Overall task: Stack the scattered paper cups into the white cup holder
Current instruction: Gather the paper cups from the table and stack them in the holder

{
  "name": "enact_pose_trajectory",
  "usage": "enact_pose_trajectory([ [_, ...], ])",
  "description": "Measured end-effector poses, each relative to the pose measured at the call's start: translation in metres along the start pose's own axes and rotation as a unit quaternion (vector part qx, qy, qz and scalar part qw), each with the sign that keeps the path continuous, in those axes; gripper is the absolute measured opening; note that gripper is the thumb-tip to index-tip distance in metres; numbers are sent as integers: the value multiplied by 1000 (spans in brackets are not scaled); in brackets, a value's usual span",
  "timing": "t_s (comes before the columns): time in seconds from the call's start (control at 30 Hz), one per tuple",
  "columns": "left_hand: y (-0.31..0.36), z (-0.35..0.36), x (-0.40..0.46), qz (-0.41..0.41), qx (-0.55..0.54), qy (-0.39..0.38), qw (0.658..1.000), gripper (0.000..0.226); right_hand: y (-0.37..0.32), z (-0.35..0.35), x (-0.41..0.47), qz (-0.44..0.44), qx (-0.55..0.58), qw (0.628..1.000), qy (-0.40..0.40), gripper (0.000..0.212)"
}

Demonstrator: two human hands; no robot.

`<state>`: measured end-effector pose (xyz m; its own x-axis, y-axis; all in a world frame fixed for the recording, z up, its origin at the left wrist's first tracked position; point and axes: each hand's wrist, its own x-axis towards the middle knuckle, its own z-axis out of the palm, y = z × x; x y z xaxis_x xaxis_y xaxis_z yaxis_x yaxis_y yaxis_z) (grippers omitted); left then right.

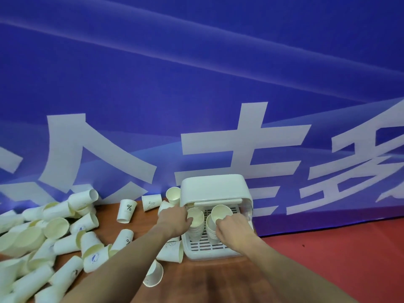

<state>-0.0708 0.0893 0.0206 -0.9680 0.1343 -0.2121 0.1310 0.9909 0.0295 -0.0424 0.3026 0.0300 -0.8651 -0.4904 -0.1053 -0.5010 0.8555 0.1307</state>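
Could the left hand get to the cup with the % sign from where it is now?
Probably yes. The left hand is busy on a cup stack in the holder, but the % cup stands just left with bare table between.

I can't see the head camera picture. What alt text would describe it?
Two bare hands reach into a white cup holder on a wooden table: the left hand grips one stack of paper cups, the right hand another stack. Many loose paper cups lie scattered at left, before a blue banner.
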Motion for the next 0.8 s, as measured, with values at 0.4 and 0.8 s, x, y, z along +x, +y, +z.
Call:
enact_pose_trajectory([
  [0.4,-30,21,-14,-3,29,-35,999,42,-11,27,22,-19,-37,997,-67,17],
  [0.8,-38,32,-19,-15,30,-55,998,45,-6,46,31,-21,-61,994,-92,24],
])
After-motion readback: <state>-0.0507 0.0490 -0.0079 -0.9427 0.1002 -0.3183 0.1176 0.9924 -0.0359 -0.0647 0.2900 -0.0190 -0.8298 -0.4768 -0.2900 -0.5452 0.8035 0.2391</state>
